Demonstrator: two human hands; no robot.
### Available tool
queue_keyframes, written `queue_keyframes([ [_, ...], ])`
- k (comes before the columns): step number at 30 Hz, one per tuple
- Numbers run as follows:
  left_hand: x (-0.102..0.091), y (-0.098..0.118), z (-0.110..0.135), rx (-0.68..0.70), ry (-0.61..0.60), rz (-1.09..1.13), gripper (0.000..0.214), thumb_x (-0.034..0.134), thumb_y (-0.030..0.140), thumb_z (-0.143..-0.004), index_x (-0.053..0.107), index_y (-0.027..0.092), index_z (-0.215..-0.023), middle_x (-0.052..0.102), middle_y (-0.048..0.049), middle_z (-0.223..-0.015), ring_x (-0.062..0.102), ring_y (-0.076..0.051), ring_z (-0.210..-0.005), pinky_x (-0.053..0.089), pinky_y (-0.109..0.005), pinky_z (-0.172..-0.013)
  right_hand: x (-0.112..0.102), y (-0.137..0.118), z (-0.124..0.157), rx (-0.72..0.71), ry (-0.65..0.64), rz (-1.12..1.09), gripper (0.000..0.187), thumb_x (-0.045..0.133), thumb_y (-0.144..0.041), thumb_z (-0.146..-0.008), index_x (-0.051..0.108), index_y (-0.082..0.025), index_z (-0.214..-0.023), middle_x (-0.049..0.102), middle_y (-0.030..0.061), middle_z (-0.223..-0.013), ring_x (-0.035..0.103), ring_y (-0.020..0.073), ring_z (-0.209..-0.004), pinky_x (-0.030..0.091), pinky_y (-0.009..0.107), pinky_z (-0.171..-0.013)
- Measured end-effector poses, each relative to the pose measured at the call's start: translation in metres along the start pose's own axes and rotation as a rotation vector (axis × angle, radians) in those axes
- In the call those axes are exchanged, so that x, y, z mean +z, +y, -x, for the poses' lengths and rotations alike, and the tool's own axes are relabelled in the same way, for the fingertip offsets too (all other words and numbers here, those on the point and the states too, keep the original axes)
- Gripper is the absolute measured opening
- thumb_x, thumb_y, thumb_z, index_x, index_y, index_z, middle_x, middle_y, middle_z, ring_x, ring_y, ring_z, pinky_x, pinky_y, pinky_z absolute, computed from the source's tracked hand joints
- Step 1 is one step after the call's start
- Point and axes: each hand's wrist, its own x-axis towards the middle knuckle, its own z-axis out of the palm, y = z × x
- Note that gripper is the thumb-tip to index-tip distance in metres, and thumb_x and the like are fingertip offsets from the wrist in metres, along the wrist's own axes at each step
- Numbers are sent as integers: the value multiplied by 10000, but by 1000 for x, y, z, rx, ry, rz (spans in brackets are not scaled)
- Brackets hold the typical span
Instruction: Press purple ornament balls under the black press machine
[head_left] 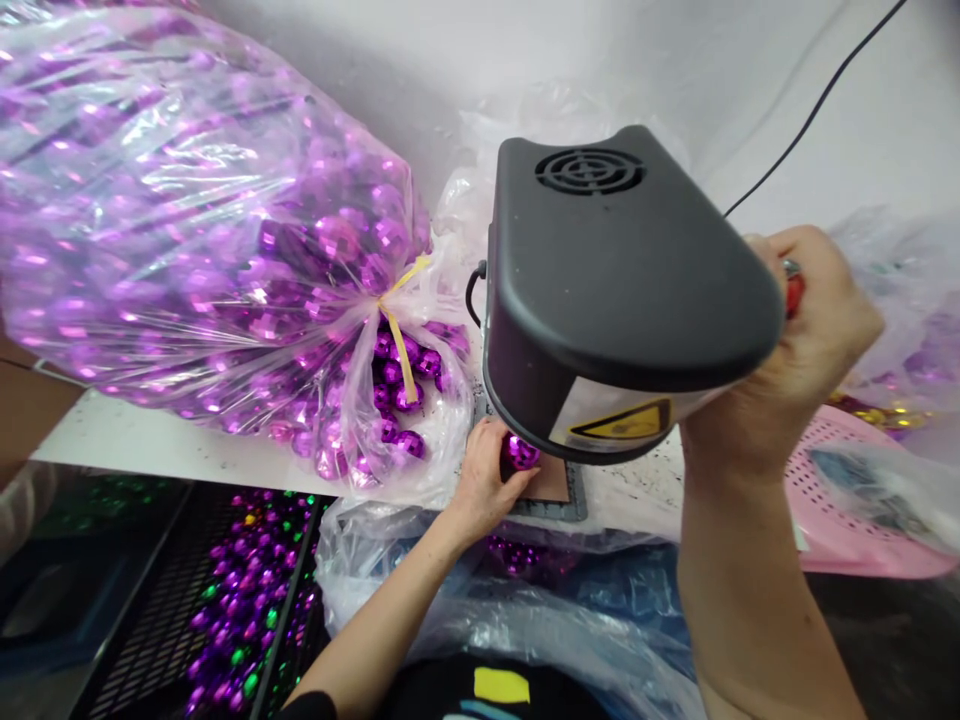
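Note:
My left hand (486,470) holds a shiny purple faceted ball (523,452) between thumb and fingers. It is low over a grey tray (574,495) with a brown board (551,480) in it. Above stands a black machine (630,260) with a round vent on top and a yellow warning label (622,420) in front. The machine's housing hides whatever is directly beneath it. My right hand (802,330) is closed at the machine's right side, around what looks like its handle. A bit of red shows there; the fingertips are hidden.
A large clear bag (195,200) of purple balls, tied with yellow ribbon (401,350), lies left, with loose balls (409,443) beside its neck. Below left, a black crate (142,590) contains purple and green balls. Plastic sheeting (480,610) covers my lap. A pink basket (832,500) stands right.

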Motion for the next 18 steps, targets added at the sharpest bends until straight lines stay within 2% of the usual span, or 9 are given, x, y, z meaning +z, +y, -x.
queue_keyframes([
  [3,1,8,-5,1,-75,-87,327,673,295,-890,588,187,-1186,652,-126,-1170,583,-307,-1177,444,-537,-1084,0,0,0,-15,1,-35,415,455,-466,-980,437,-125,-743,263,-59,-611,254,0,-607,221,198,-610],
  [7,-3,17,-9,-26,-178,-73,365,627,383,-928,590,198,-1241,655,-118,-1165,590,-299,-1173,400,-566,-1139,-1,1,1,-3,2,-38,447,459,-522,-970,473,-128,-760,293,-52,-623,275,13,-612,221,226,-623],
  [13,-5,22,-9,-111,-125,-50,321,636,434,-912,646,250,-1174,677,-98,-1178,580,-308,-1214,394,-573,-1170,-2,1,2,-8,7,44,446,446,-542,-973,511,-144,-783,324,-39,-642,308,30,-633,222,255,-640],
  [16,-6,25,-10,-135,-118,-46,354,652,429,-892,639,255,-1200,675,-102,-1196,565,-323,-1244,393,-588,-1171,-6,-4,6,-25,41,71,418,459,-523,-974,522,-157,-781,380,-28,-667,342,39,-643,268,266,-632],
  [18,-8,27,-10,-144,-128,-37,373,659,417,-886,629,258,-1221,672,-105,-1206,553,-329,-1263,387,-587,-1178,-12,-5,14,-41,83,79,421,460,-536,-968,535,-176,-762,463,-13,-693,424,49,-648,331,284,-628],
])
